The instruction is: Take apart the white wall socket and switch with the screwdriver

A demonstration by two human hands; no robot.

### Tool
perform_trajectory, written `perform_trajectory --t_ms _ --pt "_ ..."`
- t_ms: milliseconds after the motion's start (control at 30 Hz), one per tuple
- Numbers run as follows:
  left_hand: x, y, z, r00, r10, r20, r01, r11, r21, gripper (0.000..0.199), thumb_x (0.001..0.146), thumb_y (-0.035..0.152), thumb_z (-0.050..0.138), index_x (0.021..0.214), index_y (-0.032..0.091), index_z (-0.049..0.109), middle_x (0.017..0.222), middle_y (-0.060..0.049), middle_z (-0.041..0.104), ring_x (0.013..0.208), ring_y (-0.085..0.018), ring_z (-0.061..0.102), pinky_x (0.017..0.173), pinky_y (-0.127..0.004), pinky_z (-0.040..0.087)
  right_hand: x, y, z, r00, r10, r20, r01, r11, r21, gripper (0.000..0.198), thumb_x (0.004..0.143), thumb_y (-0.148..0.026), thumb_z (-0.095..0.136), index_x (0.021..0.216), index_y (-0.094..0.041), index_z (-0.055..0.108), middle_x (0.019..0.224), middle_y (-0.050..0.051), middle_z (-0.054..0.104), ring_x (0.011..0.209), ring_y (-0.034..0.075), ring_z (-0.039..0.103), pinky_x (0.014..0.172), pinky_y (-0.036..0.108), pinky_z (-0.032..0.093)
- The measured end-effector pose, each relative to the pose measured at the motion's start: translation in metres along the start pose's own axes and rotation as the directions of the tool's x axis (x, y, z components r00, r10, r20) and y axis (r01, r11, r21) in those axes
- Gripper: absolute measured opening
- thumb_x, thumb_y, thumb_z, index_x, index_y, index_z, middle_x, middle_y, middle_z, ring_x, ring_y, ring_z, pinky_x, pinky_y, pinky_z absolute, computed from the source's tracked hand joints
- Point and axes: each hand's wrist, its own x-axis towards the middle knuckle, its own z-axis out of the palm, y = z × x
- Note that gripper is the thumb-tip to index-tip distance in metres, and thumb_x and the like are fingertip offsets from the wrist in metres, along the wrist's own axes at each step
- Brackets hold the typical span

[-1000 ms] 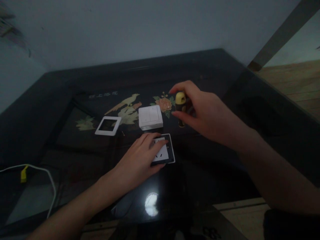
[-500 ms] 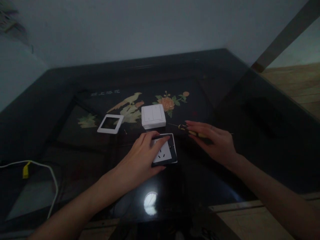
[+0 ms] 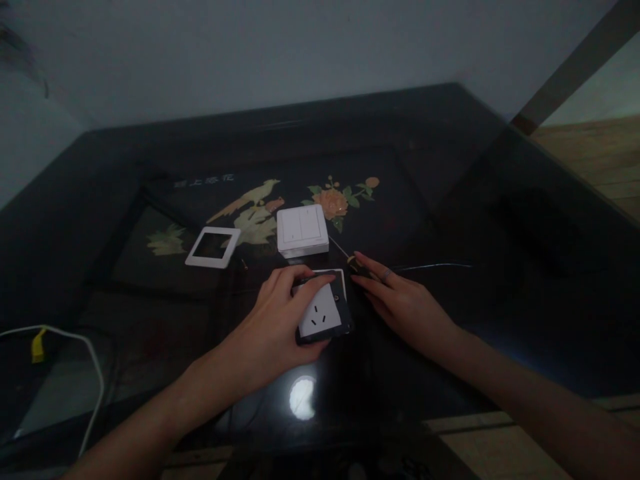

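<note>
My left hand (image 3: 280, 313) is closed round a wall socket (image 3: 323, 315), a white face with slots on a dark frame; its thumb lies across the top. A white edge shows behind the frame. In my right hand (image 3: 405, 300) is a screwdriver (image 3: 361, 268), its dark and yellowish handle pinched between the fingers. The thin shaft points up and left, toward a white double switch (image 3: 303, 230) just beyond the socket. A white cover frame (image 3: 213, 247) lies flat to the left, with a small screw (image 3: 244, 265) beside it.
The dark glossy table (image 3: 450, 220) has a bird and flower picture on its top. A white cable (image 3: 75, 335) with a yellow tag (image 3: 38, 347) runs along the left. A pale wall (image 3: 280, 53) stands behind the table.
My right hand has moved left and nearer to me with the screwdriver, coming close to the socket. The socket is now tilted a little in my left hand. The view has shifted slightly.
</note>
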Motion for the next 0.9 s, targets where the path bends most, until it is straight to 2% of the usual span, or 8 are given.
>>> perform_trajectory --t_ms 133,333,500,633,700,767,833,900 --pt "0.0 0.0 -0.006 1.0 -0.021 0.003 0.021 0.996 -0.087 0.072 0.074 0.023 0.072 0.141 0.022 0.044 0.136 -0.013 0.042 0.128 -0.032 0.048 0.107 -0.051 0.047 0.001 0.001 -0.003 1.0 0.023 0.002 -0.023 1.0 0.019 0.036 0.088 -0.001 0.055 0.122 -0.005 0.066 0.143 0.025 0.056 0.12 0.032 0.065 0.093 0.045 0.06" --pt "0.0 -0.007 -0.022 0.993 -0.006 -0.115 0.001 0.999 -0.042 0.068 0.077 0.027 0.073 0.139 0.024 0.045 0.14 -0.012 0.043 0.133 -0.032 0.047 0.112 -0.05 0.044 0.0 -0.002 -0.002 0.999 0.025 0.04 -0.025 1.0 0.007 0.04 0.087 -0.001 0.054 0.127 -0.004 0.063 0.146 0.024 0.053 0.117 0.033 0.067 0.09 0.046 0.062" --pt "-0.001 -0.011 -0.025 0.986 0.048 -0.163 -0.045 0.999 0.018 0.064 0.083 0.029 0.07 0.142 0.028 0.044 0.149 -0.01 0.042 0.138 -0.031 0.043 0.116 -0.05 0.039 -0.003 -0.004 0.004 0.999 -0.028 0.038 0.027 1.0 0.002 0.045 0.088 0.0 0.052 0.133 -0.001 0.058 0.148 0.028 0.048 0.131 0.036 0.056 0.1 0.05 0.055" --pt "-0.003 -0.007 -0.02 0.973 0.15 -0.176 -0.148 0.989 0.027 0.062 0.085 0.028 0.069 0.142 0.027 0.044 0.152 -0.01 0.041 0.138 -0.029 0.042 0.116 -0.048 0.038 0.002 -0.01 -0.011 0.994 0.054 -0.094 -0.035 0.98 0.195 0.031 0.094 -0.011 0.052 0.122 -0.008 0.065 0.139 0.024 0.059 0.128 0.032 0.058 0.103 0.051 0.052" --pt "-0.004 -0.003 -0.018 0.964 0.203 -0.172 -0.201 0.979 0.032 0.061 0.087 0.028 0.067 0.142 0.025 0.043 0.153 -0.011 0.04 0.139 -0.029 0.041 0.116 -0.047 0.038 0.005 -0.015 -0.025 0.982 0.17 -0.086 -0.12 0.902 0.414 0.024 0.097 -0.018 0.051 0.112 -0.013 0.068 0.117 0.015 0.071 0.107 0.023 0.069 0.092 0.04 0.058" --pt "-0.006 0.001 -0.016 0.952 0.254 -0.171 -0.251 0.967 0.039 0.06 0.088 0.03 0.066 0.143 0.024 0.043 0.153 -0.012 0.04 0.139 -0.029 0.04 0.115 -0.047 0.039 0.007 -0.021 -0.035 0.973 0.22 0.077 -0.216 0.728 0.65 0.021 0.098 -0.027 0.05 0.103 -0.016 0.067 0.094 0.007 0.074 0.083 0.016 0.071 0.073 0.029 0.06" --pt "-0.006 0.004 -0.015 0.941 0.291 -0.172 -0.288 0.957 0.046 0.059 0.089 0.031 0.066 0.143 0.023 0.043 0.154 -0.012 0.04 0.139 -0.029 0.04 0.114 -0.046 0.04 0.007 -0.026 -0.039 0.952 0.177 0.248 -0.305 0.539 0.785 0.025 0.098 -0.039 0.051 0.095 -0.018 0.064 0.081 0.002 0.069 0.069 0.013 0.065 0.059 0.023 0.055" --pt "-0.007 0.006 -0.014 0.935 0.311 -0.168 -0.307 0.95 0.051 0.058 0.089 0.031 0.066 0.142 0.023 0.044 0.153 -0.013 0.04 0.139 -0.03 0.04 0.113 -0.045 0.041 0.006 -0.029 -0.038 0.931 0.128 0.341 -0.362 0.427 0.829 0.032 0.096 -0.048 0.051 0.088 -0.019 0.06 0.076 0.0 0.063 0.064 0.011 0.06 0.054 0.021 0.05"
